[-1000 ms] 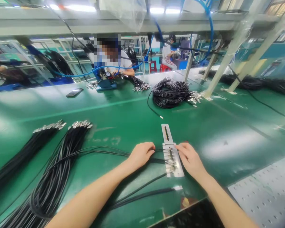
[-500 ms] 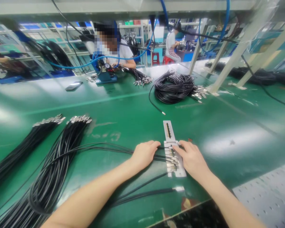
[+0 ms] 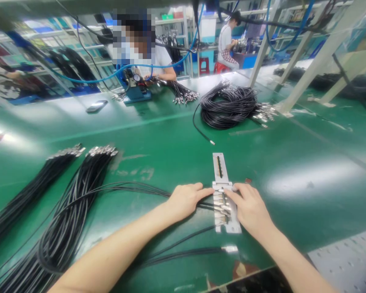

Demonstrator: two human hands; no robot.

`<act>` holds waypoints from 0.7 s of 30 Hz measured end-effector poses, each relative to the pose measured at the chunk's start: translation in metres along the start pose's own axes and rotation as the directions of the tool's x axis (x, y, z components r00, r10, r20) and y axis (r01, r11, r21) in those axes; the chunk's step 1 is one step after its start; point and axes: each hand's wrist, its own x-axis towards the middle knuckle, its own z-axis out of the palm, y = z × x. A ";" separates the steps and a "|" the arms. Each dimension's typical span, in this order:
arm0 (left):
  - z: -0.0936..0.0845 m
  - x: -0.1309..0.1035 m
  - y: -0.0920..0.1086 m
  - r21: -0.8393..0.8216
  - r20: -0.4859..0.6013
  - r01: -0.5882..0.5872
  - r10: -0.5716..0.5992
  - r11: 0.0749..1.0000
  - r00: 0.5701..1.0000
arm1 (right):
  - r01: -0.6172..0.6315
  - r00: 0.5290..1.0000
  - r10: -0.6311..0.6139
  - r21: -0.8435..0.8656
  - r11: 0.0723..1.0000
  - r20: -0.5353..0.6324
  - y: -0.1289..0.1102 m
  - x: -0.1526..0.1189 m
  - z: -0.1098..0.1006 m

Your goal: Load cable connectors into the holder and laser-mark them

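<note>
A slotted metal fixture [image 3: 235,226] lies on the green table, with several black cables' silver connectors [image 3: 225,207] set across it from the left. At its upper left edge my left hand [image 3: 184,200] has closed fingers on a black cable, the index finger stretched to the fixture. My right hand [image 3: 250,205] curls over the upper right edge, thumb against the silver connector of that cable; its other fingertips are partly hidden. Just below the fixture lie more black cables [image 3: 189,252] with a silver end.
Two thick bundles of black cables [image 3: 88,191] lie at left. A coiled cable bundle [image 3: 228,106] sits farther back. Across the table a person [image 3: 164,61] works at a blue press with a gauge [image 3: 136,87]. A phone [image 3: 96,106] and white posts [image 3: 301,65] stand out beyond.
My left index finger has moved right, up to the fixture's edge. My right thumb stays by the connector at the top. The whole view has shifted slightly.
</note>
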 end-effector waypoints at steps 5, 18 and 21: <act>-0.009 0.000 0.008 0.074 0.032 0.019 -0.022 0.997 0.999 | 0.006 1.000 -0.006 -0.005 1.000 0.029 -0.004 0.003 0.000; 0.001 -0.016 0.009 0.136 -0.164 -0.092 0.114 0.986 0.980 | -0.119 0.992 0.128 0.343 0.932 -0.004 0.007 -0.007 -0.005; 0.006 -0.014 0.008 0.081 -0.178 -0.093 0.106 0.992 0.978 | -0.124 0.991 0.130 0.342 0.931 0.006 0.005 -0.011 -0.009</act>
